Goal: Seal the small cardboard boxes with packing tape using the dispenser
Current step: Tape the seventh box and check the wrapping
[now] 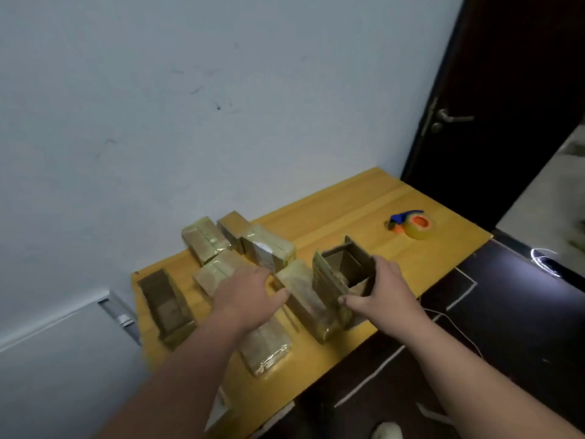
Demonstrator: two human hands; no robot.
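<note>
An open box (346, 274) is gripped by the right hand (384, 291), fingers curled round its right wall and thumb at its near corner. The box stands on the wooden table (364, 210) with its mouth facing up and its flaps raised. The left hand (245, 296) is laid flat, fingers spread, on a taped box (304, 299) just left of the open box; its long axis runs away from the viewer. More taped boxes (205, 239) are clustered left of it. A tape dispenser (411, 224) is seen well beyond the open box, to the right, near a dark door (506, 90).
</note>
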